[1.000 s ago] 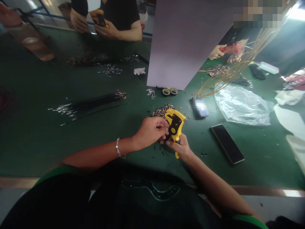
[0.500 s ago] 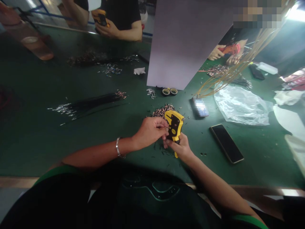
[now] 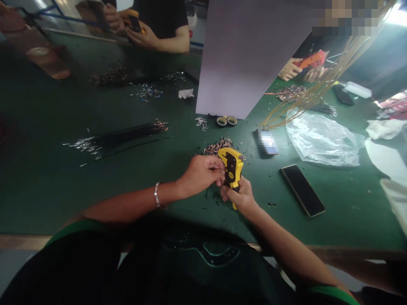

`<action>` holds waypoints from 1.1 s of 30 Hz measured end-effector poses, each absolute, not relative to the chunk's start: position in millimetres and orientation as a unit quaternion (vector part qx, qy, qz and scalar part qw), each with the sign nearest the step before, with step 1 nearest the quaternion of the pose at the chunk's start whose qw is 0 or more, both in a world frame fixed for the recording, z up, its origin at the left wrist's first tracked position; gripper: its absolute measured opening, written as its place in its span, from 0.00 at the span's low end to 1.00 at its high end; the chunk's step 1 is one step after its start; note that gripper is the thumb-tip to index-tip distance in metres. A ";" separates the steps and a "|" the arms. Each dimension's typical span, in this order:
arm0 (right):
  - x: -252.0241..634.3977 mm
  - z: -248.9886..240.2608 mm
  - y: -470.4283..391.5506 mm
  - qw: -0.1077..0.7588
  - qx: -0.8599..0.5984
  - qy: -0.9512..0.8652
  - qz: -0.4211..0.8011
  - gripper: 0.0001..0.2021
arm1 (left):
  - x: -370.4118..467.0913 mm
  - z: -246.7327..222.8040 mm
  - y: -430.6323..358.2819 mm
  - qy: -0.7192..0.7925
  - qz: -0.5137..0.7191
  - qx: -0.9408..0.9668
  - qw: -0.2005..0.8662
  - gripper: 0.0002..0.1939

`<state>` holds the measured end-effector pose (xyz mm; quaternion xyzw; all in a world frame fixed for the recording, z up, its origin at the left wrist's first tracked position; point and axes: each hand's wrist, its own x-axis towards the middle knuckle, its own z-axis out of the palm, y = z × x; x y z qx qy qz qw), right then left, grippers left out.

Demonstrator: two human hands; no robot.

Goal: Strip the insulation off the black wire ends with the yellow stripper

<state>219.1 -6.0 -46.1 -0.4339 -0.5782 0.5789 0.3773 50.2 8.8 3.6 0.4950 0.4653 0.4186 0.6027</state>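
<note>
My right hand (image 3: 241, 195) is closed around the handles of a yellow and black wire stripper (image 3: 234, 163), which stands upright with its head at the top. Against the left side of the tool, my left hand (image 3: 203, 174) has its thumb and fingers pinched together. Whatever they hold is too small and hidden to make out. Just behind both hands lies a pile of short copper-tipped wire pieces (image 3: 219, 146). Small dark scraps are scattered under and around the hands. To the left rests a bundle of black wires (image 3: 124, 136) with silvery ends on one side and copper ends on the other.
Behind the pile are two tape rolls (image 3: 227, 122), small silvery pieces (image 3: 201, 123) and a tall grey panel (image 3: 235, 55). On the right lie a phone (image 3: 302, 190), a plastic bag (image 3: 324, 142) and a small box (image 3: 267, 142). Co-workers' hands hold tools across the table (image 3: 38, 182).
The wire stripper has tilted and shifted slightly left in my right hand. My left hand stays nearly still. Across the table, a co-worker's hand has come down to their yellow tool.
</note>
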 end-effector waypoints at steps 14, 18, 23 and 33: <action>219.4 -48.3 -4.8 0.381 -0.461 -0.589 0.543 0.06 | 50.2 6.6 9.5 0.465 0.415 0.481 0.616 0.02; 219.7 -50.3 -5.4 0.387 -0.456 -0.594 0.538 0.05 | 50.5 7.7 9.2 0.472 0.408 0.482 0.616 0.02; 218.4 -50.7 -7.7 0.383 -0.474 -0.585 0.536 0.05 | 50.5 6.8 10.2 0.465 0.411 0.474 0.625 0.02; 214.9 -46.7 -8.3 0.377 -0.487 -0.580 0.534 0.03 | 49.2 -2.3 13.6 0.457 0.415 0.442 0.650 0.01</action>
